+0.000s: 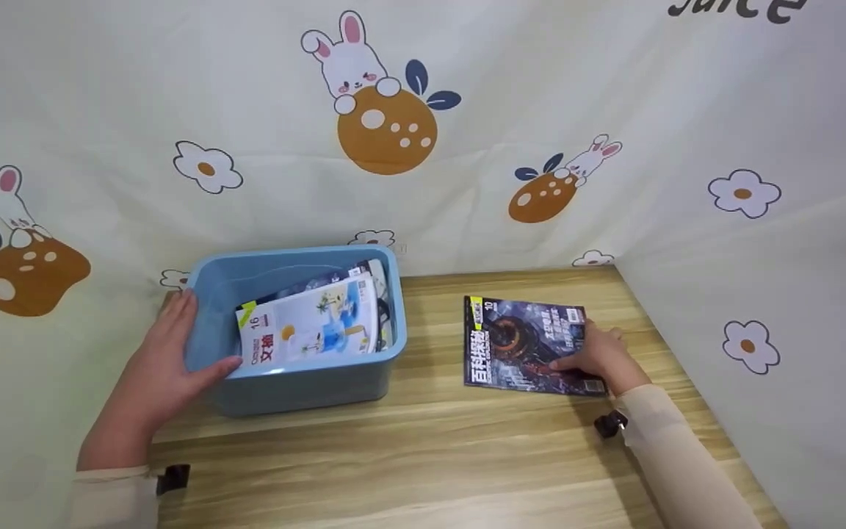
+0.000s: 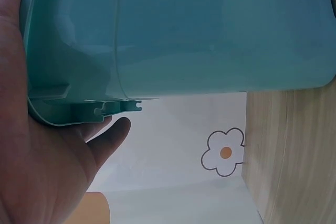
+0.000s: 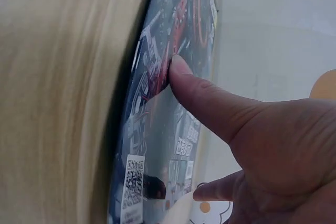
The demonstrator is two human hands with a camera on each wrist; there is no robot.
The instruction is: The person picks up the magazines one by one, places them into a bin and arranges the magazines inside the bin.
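A blue plastic bin (image 1: 305, 397) stands on the table at left. My left hand (image 1: 166, 367) grips its front left corner, the thumb at the front rim and the fingers along the left side. The left wrist view shows this hand (image 2: 42, 156) against the rim and the bin's outer wall (image 2: 210, 35). Inside the bin, a white magazine (image 1: 305, 330) leans slanted over a darker one. My right hand (image 1: 603, 356) holds a dark magazine (image 1: 515, 345) lying on the table by its right edge. In the right wrist view, its thumb (image 3: 197, 87) presses the cover (image 3: 157, 124).
The wood-grain table (image 1: 423, 463) meets a pale curtain (image 1: 467, 206) with rabbit, orange and flower prints at the back and both sides. A strip of table separates the bin from the dark magazine. Small black clips (image 1: 610, 424) sit at both wrists.
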